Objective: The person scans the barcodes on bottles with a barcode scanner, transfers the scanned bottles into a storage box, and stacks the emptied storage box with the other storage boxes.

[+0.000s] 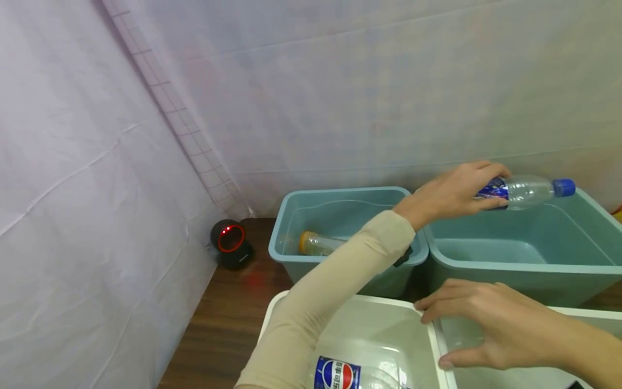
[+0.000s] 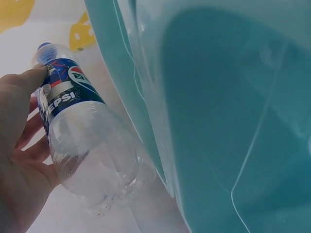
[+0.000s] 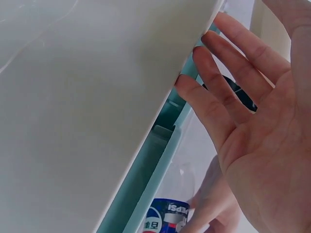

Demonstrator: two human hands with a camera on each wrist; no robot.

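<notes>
clear glossy plastic bottle (image 1: 527, 190), smooth plastic bins (image 1: 510, 265)

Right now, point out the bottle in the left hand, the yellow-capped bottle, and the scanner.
Pepsi bottle (image 1: 525, 190): head view, clear shoulder.
Yellow-capped bottle (image 1: 318, 244): head view, body near cap.
Scanner (image 1: 231, 239): head view, red ring.

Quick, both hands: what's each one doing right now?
Left hand: grips the Pepsi bottle above the right teal bin.
Right hand: open, fingers straight, holding nothing.

Sorting station: bins (image 1: 340, 195), scanner (image 1: 231, 243), draped sheets (image 1: 73, 189).
</notes>
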